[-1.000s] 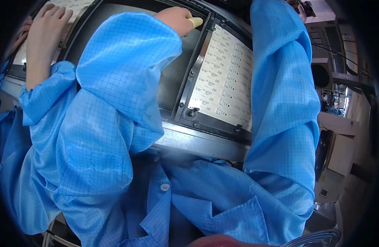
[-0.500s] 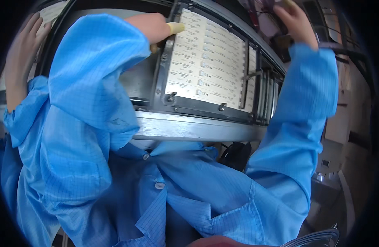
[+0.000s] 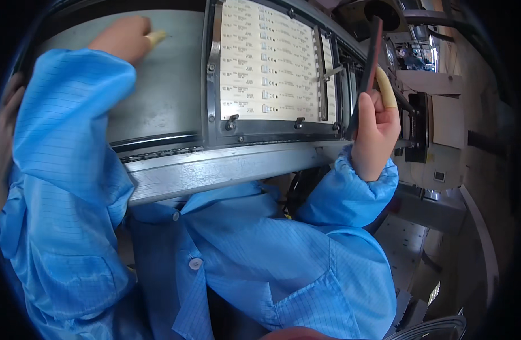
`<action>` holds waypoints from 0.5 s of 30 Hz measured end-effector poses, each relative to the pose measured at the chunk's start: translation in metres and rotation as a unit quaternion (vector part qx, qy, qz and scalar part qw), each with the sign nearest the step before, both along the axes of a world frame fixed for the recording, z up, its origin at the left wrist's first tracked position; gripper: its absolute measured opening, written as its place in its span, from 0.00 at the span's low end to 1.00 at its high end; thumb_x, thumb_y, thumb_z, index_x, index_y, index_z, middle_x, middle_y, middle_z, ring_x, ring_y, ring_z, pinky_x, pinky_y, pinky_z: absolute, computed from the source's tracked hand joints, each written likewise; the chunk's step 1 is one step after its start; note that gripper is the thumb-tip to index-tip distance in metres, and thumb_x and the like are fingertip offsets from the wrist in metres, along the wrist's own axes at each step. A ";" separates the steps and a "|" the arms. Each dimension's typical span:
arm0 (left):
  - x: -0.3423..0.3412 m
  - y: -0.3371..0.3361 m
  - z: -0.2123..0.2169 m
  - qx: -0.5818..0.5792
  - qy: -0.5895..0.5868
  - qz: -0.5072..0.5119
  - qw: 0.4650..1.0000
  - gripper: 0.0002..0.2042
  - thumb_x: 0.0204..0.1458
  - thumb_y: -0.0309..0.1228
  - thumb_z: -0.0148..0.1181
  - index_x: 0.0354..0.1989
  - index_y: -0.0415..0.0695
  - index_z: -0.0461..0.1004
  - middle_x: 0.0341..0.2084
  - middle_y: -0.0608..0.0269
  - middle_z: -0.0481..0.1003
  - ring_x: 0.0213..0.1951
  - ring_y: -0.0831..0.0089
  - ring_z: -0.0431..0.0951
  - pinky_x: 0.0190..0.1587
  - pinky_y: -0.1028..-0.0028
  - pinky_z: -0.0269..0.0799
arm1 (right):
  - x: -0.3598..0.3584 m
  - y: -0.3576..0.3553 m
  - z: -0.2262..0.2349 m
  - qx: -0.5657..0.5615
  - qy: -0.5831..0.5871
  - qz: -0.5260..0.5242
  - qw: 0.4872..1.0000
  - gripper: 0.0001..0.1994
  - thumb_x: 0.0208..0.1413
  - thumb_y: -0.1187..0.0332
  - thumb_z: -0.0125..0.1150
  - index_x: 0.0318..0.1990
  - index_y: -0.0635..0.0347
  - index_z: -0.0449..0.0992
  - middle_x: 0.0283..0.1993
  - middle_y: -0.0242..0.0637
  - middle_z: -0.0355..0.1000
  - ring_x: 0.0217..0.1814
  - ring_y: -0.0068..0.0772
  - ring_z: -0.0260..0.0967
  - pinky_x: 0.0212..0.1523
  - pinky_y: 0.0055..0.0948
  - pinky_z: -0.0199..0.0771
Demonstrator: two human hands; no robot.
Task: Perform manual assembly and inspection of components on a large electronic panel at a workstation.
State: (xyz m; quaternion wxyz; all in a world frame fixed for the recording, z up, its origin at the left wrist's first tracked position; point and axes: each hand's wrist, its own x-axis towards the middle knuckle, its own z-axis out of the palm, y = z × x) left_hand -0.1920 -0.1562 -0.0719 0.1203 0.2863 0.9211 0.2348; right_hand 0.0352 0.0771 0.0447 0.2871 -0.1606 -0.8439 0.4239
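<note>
Having swung back from its reach, the right hand (image 3: 375, 131) gripped a thin dark flat strip (image 3: 367, 68) upright, beside the metal-framed panel of pale printed labels (image 3: 267, 62), while the loosely curled left hand (image 3: 124, 38) held nothing, resting on the grey metal plate (image 3: 158, 90).

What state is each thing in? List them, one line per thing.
Left hand: resting flat on the grey metal plate, a yellow finger cot on one finger.
Right hand: raised, gripping a thin dark strip held upright.
White panel of small boards: lying in its metal frame, held by clips along the lower edge.
</note>
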 end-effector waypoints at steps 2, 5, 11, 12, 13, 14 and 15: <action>-0.004 -0.009 -0.007 -0.016 0.052 0.021 0.998 0.15 0.53 0.36 0.52 0.40 0.36 0.72 0.33 0.48 0.75 0.37 0.56 0.74 0.42 0.66 0.67 | 0.006 -0.001 -0.001 0.011 -0.010 -0.018 1.000 0.22 0.54 0.78 0.50 0.57 0.69 0.60 0.21 0.23 0.58 0.17 0.08 0.53 0.15 0.11 0.54; -0.018 -0.012 -0.013 -0.030 0.000 0.003 1.000 0.13 0.53 0.34 0.52 0.40 0.36 0.72 0.34 0.47 0.74 0.37 0.55 0.74 0.42 0.65 0.68 | 0.010 0.001 -0.003 0.028 -0.022 -0.038 0.999 0.22 0.54 0.78 0.50 0.58 0.68 0.60 0.21 0.22 0.58 0.18 0.09 0.53 0.15 0.11 0.54; 0.002 -0.009 0.003 -0.086 -0.013 -0.001 0.996 0.12 0.53 0.32 0.52 0.41 0.37 0.72 0.35 0.46 0.74 0.38 0.56 0.74 0.41 0.66 0.70 | -0.005 -0.009 -0.030 0.103 -0.115 0.037 0.987 0.24 0.52 0.78 0.52 0.58 0.64 0.61 0.22 0.22 0.62 0.22 0.10 0.58 0.22 0.12 0.58; 0.003 -0.009 0.004 -0.093 -0.006 0.014 0.996 0.12 0.53 0.32 0.52 0.41 0.37 0.71 0.35 0.46 0.73 0.38 0.56 0.74 0.41 0.65 0.70 | -0.009 -0.008 -0.037 0.063 -0.140 0.057 0.987 0.23 0.52 0.79 0.52 0.58 0.65 0.61 0.24 0.21 0.60 0.23 0.09 0.56 0.23 0.11 0.56; 0.005 -0.009 0.009 -0.092 -0.003 0.016 0.996 0.12 0.53 0.32 0.52 0.41 0.37 0.71 0.35 0.46 0.73 0.38 0.56 0.74 0.41 0.65 0.70 | -0.013 -0.007 -0.044 0.022 -0.165 0.076 0.983 0.23 0.53 0.79 0.51 0.58 0.66 0.61 0.25 0.19 0.58 0.24 0.08 0.53 0.24 0.10 0.54; 0.009 -0.010 0.017 -0.089 -0.037 0.019 0.995 0.12 0.54 0.32 0.52 0.42 0.37 0.71 0.36 0.45 0.73 0.38 0.56 0.74 0.40 0.64 0.70 | -0.017 -0.013 -0.045 0.012 -0.165 0.068 0.984 0.23 0.53 0.78 0.51 0.58 0.66 0.60 0.24 0.19 0.56 0.23 0.08 0.53 0.23 0.11 0.53; 0.011 -0.012 0.023 -0.085 -0.072 0.021 0.994 0.12 0.54 0.32 0.52 0.42 0.38 0.71 0.36 0.45 0.73 0.38 0.55 0.74 0.40 0.63 0.70 | -0.021 -0.017 -0.045 0.013 -0.163 0.074 0.984 0.23 0.53 0.78 0.51 0.58 0.66 0.60 0.24 0.19 0.56 0.23 0.08 0.53 0.23 0.11 0.53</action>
